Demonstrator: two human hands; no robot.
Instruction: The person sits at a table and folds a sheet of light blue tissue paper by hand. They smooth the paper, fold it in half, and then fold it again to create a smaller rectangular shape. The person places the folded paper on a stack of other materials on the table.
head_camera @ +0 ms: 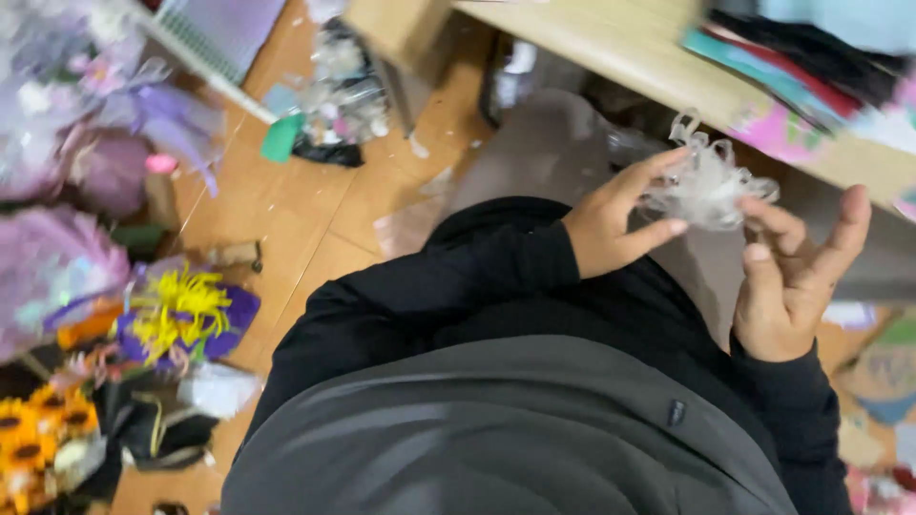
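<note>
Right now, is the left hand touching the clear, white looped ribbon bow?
Touching. The head view shows the left hand with its fingertips pressed against the edge of the clear, white looped ribbon bow, no gap visible.

The wooden floor [315, 215] held many things. Purple flower bunches [67, 143] lay by its left edge, with a yellow flower in purple paper [186, 315] and sunflowers [43, 424] lower down. A green cup [280, 138] lay near the top. The surface [620, 67] carried stacked coloured paper [792, 86].
</note>
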